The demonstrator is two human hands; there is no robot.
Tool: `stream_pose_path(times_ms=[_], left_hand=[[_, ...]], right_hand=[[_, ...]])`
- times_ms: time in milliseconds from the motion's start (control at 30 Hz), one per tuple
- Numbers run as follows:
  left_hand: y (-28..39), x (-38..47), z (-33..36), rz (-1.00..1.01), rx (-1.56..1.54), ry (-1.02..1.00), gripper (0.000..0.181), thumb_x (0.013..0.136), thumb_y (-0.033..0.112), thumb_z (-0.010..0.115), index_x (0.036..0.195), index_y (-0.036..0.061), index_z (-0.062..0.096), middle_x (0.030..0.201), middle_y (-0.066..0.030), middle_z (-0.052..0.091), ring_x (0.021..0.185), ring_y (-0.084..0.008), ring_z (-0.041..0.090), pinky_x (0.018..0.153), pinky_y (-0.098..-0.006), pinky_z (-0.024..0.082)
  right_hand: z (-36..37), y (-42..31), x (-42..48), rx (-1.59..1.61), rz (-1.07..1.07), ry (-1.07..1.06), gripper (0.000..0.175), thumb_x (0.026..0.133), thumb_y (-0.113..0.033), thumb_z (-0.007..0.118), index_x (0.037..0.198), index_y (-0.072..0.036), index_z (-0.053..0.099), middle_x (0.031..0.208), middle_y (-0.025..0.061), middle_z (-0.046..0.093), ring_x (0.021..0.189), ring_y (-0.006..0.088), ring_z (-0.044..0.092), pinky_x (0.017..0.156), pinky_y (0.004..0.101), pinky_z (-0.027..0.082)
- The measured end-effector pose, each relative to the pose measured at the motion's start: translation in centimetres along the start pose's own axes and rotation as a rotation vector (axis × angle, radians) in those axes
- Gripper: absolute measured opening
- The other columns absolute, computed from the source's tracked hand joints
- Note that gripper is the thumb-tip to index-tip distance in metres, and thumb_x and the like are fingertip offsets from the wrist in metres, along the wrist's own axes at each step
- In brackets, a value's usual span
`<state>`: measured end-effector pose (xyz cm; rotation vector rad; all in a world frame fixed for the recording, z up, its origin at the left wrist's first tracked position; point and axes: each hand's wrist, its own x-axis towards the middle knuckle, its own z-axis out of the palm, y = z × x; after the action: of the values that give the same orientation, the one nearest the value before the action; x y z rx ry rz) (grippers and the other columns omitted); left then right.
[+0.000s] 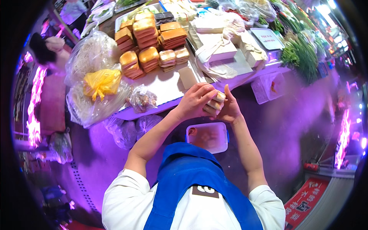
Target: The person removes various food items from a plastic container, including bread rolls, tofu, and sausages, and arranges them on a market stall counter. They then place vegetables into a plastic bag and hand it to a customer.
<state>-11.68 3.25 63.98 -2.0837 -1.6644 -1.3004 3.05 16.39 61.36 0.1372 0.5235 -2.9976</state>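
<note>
Between my two hands, just past the counter's front edge, is a short stack of pale, browned-edged tofu slabs (215,104). My left hand (196,100) wraps the stack from the left, fingers bent over its far side. On the right, my right hand (231,108) supports it, with the thumb pointing up. Left of the hands, on the white board (164,86), stand several piles of browned tofu (148,59), and one flat beige slab (188,77) lies near the board's right edge. White tofu blocks (220,51) rest partly under cloth on a metal tray.
Clear plastic bags (93,57) and a tied yellow bag (102,82) crowd the counter's left. A scale (267,38) and green vegetables (302,54) stand at right. Below are a plastic tub (207,136) and a translucent bin (266,89). A person (49,49) is at far left.
</note>
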Motion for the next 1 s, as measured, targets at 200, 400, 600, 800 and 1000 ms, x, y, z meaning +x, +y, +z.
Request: stream_pose_path(times_ms=[200, 400, 600, 800, 1000], left_hand=[[-1.9, -2.7, -1.1, -0.218, 0.248, -0.036, 0.08, 0.061, 0.023, 0.085, 0.132, 0.0169, 0.049, 0.13, -0.0087, 0.052, 0.125, -0.0347, 0.047, 0.104, -0.0462, 0.04], [-7.7, -6.3, -2.7, -0.805, 0.026, 0.159, 0.068, 0.073, 0.026, 0.082, 0.131, 0.0043, 0.054, 0.118, -0.0134, 0.061, 0.113, -0.0283, 0.056, 0.1, -0.0395, 0.043], [-15.8, -5.5, -1.1, -0.774, 0.324, 0.273, 0.038, 0.079, 0.023, 0.074, 0.111, 0.0038, 0.065, 0.104, -0.0126, 0.065, 0.099, -0.0311, 0.061, 0.089, -0.0392, 0.049], [-24.1, -2.9, -1.0, -0.405, 0.652, -0.103, 0.034, 0.08, 0.02, 0.072, 0.11, 0.0069, 0.064, 0.115, -0.0137, 0.061, 0.114, -0.032, 0.055, 0.101, -0.0411, 0.043], [-22.3, -5.9, -1.2, -0.776, 0.234, 0.422, 0.033, 0.083, 0.018, 0.072, 0.111, 0.0035, 0.065, 0.112, -0.0146, 0.063, 0.11, -0.034, 0.057, 0.096, -0.0425, 0.046]], right_hand=[[-1.1, -1.5, 2.9, -0.111, 0.016, 0.213, 0.056, 0.093, -0.043, 0.055, 0.136, -0.008, 0.048, 0.135, 0.016, 0.052, 0.121, 0.0348, 0.055, 0.101, 0.0595, 0.044], [-4.1, -7.2, 15.4, -0.469, -0.149, 0.431, 0.043, 0.09, -0.034, 0.062, 0.123, -0.006, 0.054, 0.104, 0.0099, 0.067, 0.083, 0.0213, 0.069, 0.071, 0.0339, 0.059], [-5.1, -10.8, 25.8, -0.879, -0.411, 0.547, 0.048, 0.085, -0.021, 0.069, 0.125, -0.002, 0.051, 0.099, 0.0132, 0.068, 0.078, 0.0229, 0.071, 0.066, 0.0313, 0.059], [-5.1, -10.5, 27.5, -0.954, -0.397, 0.574, 0.058, 0.084, -0.022, 0.072, 0.134, -0.005, 0.047, 0.114, 0.0074, 0.064, 0.098, 0.0187, 0.067, 0.082, 0.0324, 0.055], [-5.1, -8.0, 29.2, -0.599, -0.434, 0.468, 0.056, 0.087, -0.018, 0.065, 0.136, -0.004, 0.044, 0.118, 0.0098, 0.063, 0.111, 0.0232, 0.062, 0.097, 0.0379, 0.049]])
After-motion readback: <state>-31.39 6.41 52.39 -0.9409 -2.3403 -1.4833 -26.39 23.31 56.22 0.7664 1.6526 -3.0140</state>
